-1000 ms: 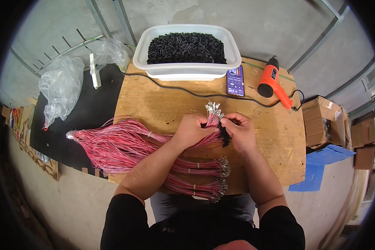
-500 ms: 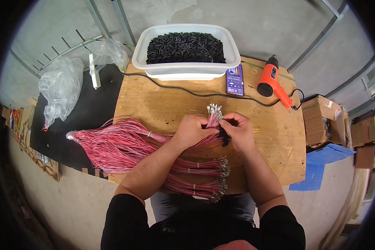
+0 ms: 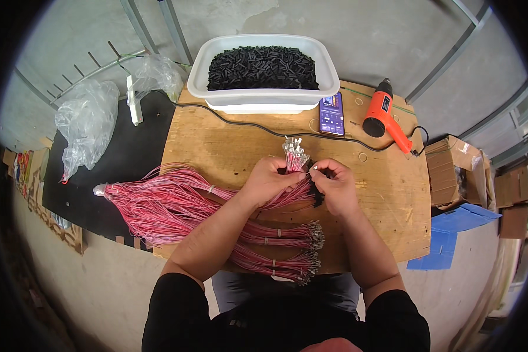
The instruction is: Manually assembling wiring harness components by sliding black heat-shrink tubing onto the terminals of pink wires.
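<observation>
left hand (image 3: pixel 270 180): curled around the upper part of the wire bundle (image 3: pixel 295 166), thumb pressed across, grasping firmly.
right hand (image 3: pixel 337 186): thumb and forefinger pinched together on a single wire end (image 3: pixel 314 168), whitish at the tip; just beside the left thumb.
wire bundle: red and pink, standing roughly upright out of the left grip, over the middle of the wooden table (image 3: pixel 387 229); silvery metal terminals (image 3: pixel 296 146) fanned out at the top.
dark pieces (image 3: pixel 318 198): black, clustered between the bundle and the right palm; partly hidden, cannot tell whether fitted onto wires.
main wire mass (image 3: pixel 158 205): spread across the left part of the table, gathered at the far left under a whitish wrap (image 3: pixel 100 189).
tied bunches (image 3: pixel 281 233): lying nearer the body, below the hands, bound with pale ties, metal ends pointing right.
white tub (image 3: pixel 264 98): at the back edge of the table, heaped with short black tubes (image 3: pixel 261 67).
phone (image 3: pixel 332 115): lying beside the tub, screen lit.
heat gun (image 3: pixel 386 111): orange and black, resting at the back right.
black cable (image 3: pixel 234 124): running across the table behind the hands.
clear plastic bag (image 3: pixel 91 126): crumpled, on the black surface (image 3: pixel 132 152) at left.
</observation>
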Demonstrator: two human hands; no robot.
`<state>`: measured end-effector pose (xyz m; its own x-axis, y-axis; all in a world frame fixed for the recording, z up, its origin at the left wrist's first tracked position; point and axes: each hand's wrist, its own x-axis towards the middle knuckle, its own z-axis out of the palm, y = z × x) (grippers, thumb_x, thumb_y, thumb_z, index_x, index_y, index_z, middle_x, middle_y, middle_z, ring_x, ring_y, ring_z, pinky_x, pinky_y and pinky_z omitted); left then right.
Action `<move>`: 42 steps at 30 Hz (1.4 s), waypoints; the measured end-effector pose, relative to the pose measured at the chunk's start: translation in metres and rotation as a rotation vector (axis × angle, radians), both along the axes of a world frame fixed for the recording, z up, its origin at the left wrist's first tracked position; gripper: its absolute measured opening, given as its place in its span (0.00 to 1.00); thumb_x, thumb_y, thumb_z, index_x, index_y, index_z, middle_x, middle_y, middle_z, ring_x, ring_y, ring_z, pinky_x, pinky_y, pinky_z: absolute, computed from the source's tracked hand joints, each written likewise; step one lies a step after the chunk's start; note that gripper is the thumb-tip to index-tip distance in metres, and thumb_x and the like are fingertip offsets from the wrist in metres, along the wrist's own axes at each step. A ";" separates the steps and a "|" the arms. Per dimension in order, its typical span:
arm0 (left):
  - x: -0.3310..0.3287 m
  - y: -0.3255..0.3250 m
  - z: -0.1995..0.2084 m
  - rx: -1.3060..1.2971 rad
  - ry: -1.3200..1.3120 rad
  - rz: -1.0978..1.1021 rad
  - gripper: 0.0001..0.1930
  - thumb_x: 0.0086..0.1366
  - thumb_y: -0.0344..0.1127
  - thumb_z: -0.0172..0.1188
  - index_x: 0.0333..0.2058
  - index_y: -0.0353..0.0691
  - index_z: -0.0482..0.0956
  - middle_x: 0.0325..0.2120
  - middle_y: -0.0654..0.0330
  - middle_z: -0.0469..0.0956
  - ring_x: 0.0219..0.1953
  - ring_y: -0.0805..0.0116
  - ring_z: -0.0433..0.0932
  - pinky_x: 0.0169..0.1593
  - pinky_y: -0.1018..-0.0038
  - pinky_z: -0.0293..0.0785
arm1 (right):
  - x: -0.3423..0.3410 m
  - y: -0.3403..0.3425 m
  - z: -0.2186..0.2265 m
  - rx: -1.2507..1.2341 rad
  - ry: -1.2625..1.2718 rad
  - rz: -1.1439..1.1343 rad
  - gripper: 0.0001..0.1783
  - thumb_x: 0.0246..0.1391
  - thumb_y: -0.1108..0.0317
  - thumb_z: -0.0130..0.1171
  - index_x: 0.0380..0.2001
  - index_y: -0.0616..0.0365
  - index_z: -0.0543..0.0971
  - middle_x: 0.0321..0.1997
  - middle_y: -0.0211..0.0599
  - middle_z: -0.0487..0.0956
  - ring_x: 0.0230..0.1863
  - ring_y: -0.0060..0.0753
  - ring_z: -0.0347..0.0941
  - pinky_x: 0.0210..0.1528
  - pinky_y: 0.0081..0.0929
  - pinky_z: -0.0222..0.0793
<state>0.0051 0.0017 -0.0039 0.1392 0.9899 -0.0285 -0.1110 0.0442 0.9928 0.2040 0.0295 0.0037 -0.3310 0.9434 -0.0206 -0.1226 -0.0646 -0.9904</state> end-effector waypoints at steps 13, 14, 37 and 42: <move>-0.002 0.001 0.002 0.042 0.113 -0.025 0.05 0.63 0.29 0.67 0.34 0.31 0.84 0.24 0.66 0.79 0.26 0.80 0.74 0.31 0.81 0.70 | 0.009 0.004 0.004 -0.099 0.012 0.098 0.05 0.60 0.73 0.64 0.37 0.65 0.82 0.29 0.23 0.79 0.28 0.11 0.68 0.30 0.14 0.64; -0.002 0.001 0.003 0.081 0.133 -0.027 0.05 0.63 0.28 0.67 0.33 0.31 0.84 0.24 0.65 0.79 0.26 0.80 0.74 0.31 0.81 0.70 | 0.008 0.004 0.004 -0.099 0.012 0.098 0.05 0.60 0.73 0.64 0.37 0.65 0.82 0.29 0.23 0.79 0.28 0.11 0.68 0.30 0.14 0.64; -0.001 0.001 0.000 -0.090 -0.128 -0.004 0.07 0.64 0.28 0.67 0.37 0.29 0.82 0.26 0.62 0.79 0.27 0.77 0.75 0.33 0.78 0.72 | 0.028 0.033 -0.004 -0.523 0.627 -0.031 0.14 0.65 0.80 0.44 0.50 0.65 0.75 0.41 0.43 0.78 0.30 0.25 0.68 0.25 0.16 0.62; -0.002 0.000 0.004 -0.127 -0.169 0.016 0.08 0.63 0.29 0.68 0.38 0.29 0.83 0.26 0.62 0.79 0.27 0.77 0.75 0.32 0.78 0.73 | 0.025 0.025 0.004 -0.446 0.550 0.055 0.12 0.68 0.74 0.45 0.50 0.63 0.74 0.38 0.42 0.79 0.28 0.23 0.66 0.23 0.16 0.59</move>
<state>0.0036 0.0014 -0.0003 0.1367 0.9819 -0.1308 -0.2768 0.1647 0.9467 0.2288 0.0543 0.0076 -0.4514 0.8655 -0.2174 -0.5823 -0.4702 -0.6632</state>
